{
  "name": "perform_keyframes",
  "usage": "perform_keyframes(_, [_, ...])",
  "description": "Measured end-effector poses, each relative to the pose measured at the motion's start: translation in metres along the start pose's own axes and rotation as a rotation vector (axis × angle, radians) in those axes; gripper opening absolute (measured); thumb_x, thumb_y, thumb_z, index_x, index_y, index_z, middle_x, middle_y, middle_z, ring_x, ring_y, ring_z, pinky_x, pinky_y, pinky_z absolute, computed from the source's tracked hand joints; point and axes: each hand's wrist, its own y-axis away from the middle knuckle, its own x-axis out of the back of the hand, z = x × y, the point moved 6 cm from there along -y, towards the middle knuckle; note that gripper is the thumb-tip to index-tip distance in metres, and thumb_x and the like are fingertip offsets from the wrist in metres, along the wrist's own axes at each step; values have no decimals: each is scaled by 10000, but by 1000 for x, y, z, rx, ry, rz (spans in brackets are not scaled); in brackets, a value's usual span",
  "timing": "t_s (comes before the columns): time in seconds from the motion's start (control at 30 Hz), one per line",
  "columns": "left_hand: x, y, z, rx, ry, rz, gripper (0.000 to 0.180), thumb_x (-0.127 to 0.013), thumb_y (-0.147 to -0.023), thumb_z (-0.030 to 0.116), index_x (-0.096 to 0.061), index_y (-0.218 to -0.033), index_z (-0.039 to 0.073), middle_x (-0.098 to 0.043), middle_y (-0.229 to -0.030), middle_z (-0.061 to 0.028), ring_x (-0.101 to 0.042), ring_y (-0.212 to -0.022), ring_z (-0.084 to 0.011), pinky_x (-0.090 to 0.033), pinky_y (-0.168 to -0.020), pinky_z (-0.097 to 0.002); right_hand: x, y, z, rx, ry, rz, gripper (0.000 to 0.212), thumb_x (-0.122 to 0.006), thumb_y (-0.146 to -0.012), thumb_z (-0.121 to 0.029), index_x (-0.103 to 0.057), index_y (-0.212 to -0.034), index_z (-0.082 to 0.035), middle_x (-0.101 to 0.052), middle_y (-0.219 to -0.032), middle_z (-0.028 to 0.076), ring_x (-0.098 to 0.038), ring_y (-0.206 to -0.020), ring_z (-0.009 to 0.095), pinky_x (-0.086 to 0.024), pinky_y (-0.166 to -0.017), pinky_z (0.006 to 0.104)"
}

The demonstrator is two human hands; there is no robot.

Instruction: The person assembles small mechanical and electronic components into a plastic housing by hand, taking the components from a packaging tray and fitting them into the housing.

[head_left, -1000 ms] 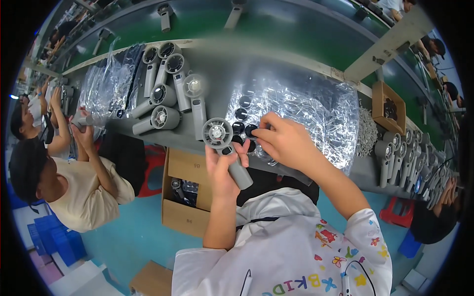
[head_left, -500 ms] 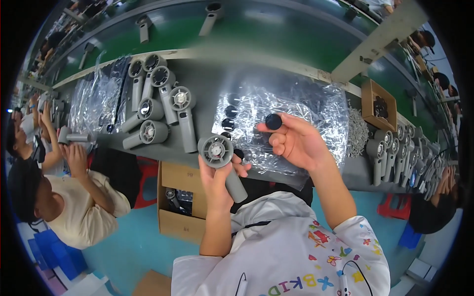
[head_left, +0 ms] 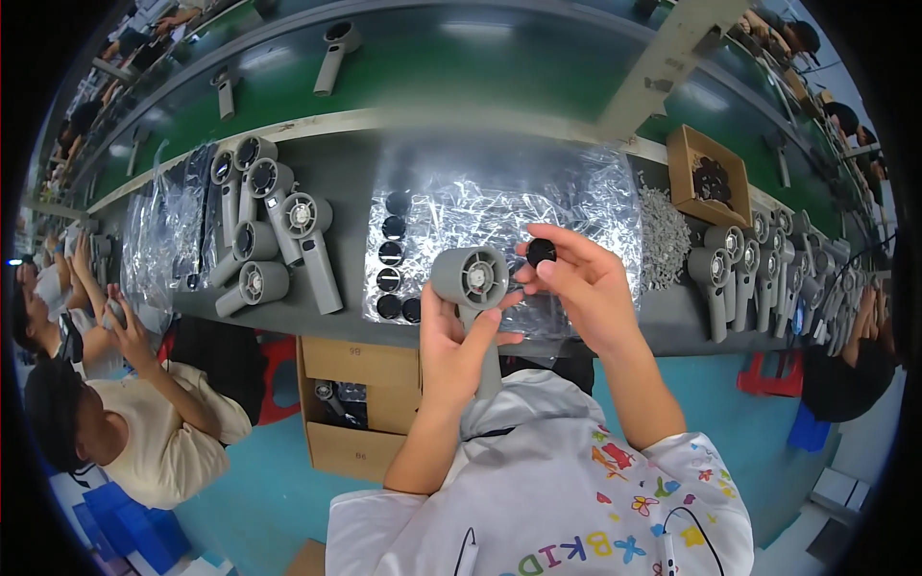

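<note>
A grey handheld fan (head_left: 471,274) is gripped by my left hand (head_left: 456,350), fingers wrapped below its round head. The head tips to the right, so its spoked opening faces my right hand (head_left: 591,288). Between the thumb and fingers of that hand is a round black cap (head_left: 541,252), held just right of the fan head and apart from it. Several more black caps (head_left: 390,253) lie in a column along the left side of a clear plastic sheet (head_left: 509,202) on the grey bench.
Grey fans (head_left: 305,216) lie in a group at the left, others (head_left: 713,269) at the right. A cardboard box (head_left: 711,178) of black parts stands beyond a heap of small grey pieces (head_left: 663,235). Behind runs a green conveyor (head_left: 413,77). A co-worker (head_left: 144,413) sits at the left.
My hands have come closer together. The fan has moved right and its head has turned toward the right; the cap is tilted now, with my thumb on it.
</note>
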Motion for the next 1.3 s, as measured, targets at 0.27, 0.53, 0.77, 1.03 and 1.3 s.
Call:
perform_keyframes(0.27, [-29,-5,-20,55,-26,-75,487,-558,-983,-37,-329,-1408,25,-527,-1390,-181,-662,-1193,-277,-676,-761,-337,21,11,-8,130,214,10,317,-615,-990,11,-648,-1303,54,-735,-1118,184,-720,-907,179,-594,-821,323])
perform_keyframes(0.53, [-33,-3,-24,17,-62,-48,528,-568,-988,-33,-300,-1440,25,-521,-1354,-162,-655,-1196,-270,-671,-782,-329,7,22,-29,351,564,50,370,-644,-967,7,-652,-1337,13,-728,-1169,157,-727,-898,182,-589,-809,301])
perform_keyframes(0.77, [-32,0,-22,-68,-123,-39,568,-568,-983,-38,-272,-1465,20,-490,-1373,-156,-636,-1220,-261,-664,-795,-312,-2,26,-32,388,701,121,315,-698,-921,0,-729,-1235,-12,-753,-1099,152,-730,-862,162,-574,-763,278])
perform_keyframes(1.03, [-30,2,-20,-73,-109,-14,623,-583,-970,-41,-252,-1495,18,-482,-1359,-139,-641,-1189,-231,-661,-793,-307,-2,28,-28,446,790,115,304,-738,-897,-16,-744,-1201,-11,-756,-1111,154,-735,-886,174,-581,-781,283])
perform_keyframes(1.3, [-28,5,-18,-116,-161,4,627,-595,-967,-34,-264,-1498,8,-486,-1332,-136,-649,-1120,-205,-659,-782,-303,-2,27,-24,404,765,93,284,-757,-886,-30,-756,-1168,-2,-753,-1129,168,-736,-991,209,-589,-837,299])
